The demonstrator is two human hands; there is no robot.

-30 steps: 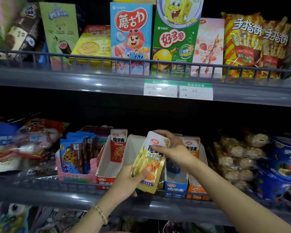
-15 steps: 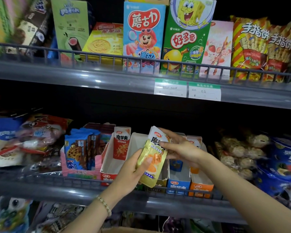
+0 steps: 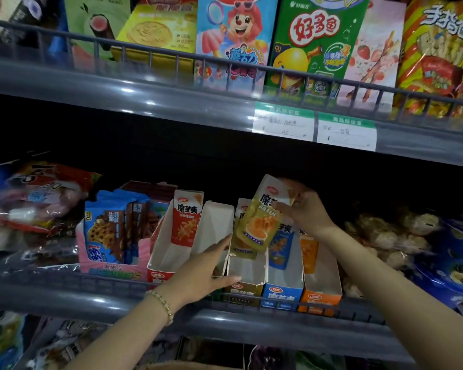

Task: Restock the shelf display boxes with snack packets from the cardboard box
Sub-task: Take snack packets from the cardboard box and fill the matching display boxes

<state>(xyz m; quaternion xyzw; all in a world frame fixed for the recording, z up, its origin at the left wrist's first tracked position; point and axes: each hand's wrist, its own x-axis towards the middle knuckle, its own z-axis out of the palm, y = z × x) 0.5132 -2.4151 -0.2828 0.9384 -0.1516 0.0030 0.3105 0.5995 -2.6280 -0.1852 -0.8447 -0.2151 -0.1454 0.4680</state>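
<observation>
1. The right grip (image 3: pixel 305 212) pinches the top of a yellow packet (image 3: pixel 261 222), thumb in front and fingers behind. It is holding the packet, not empty.
2. The packet hangs with its long axis nearly upright and its top leaning a little to the right. Its lower end is just over the open top of the yellow box (image 3: pixel 247 288).
3. That box stands at the front edge of the lower shelf (image 3: pixel 91 297), between the red box (image 3: pixel 158 275) on its left and the blue box (image 3: pixel 282 292) on its right. An orange box (image 3: pixel 321 299) stands beyond the blue one.
4. The left grip (image 3: pixel 206 268) is wide and holds nothing. Its fingers lie straight along the yellow box's left wall and its thumb rests at the front left corner, apparently to steady the box.
5. The slot lies below the right grip and slightly to its left. The packet's long axis already runs along the line of the drop, so the coming move looks like a short lowering by the right grip while the left only braces.
6. Another yellow packet seems to stand at the back of the box, half hidden by the held one. The new packet probably goes in front of it.
7. The packet's lower corner could catch on the box's left wall or on that standing packet, since the film looks soft and likely to buckle.
</observation>
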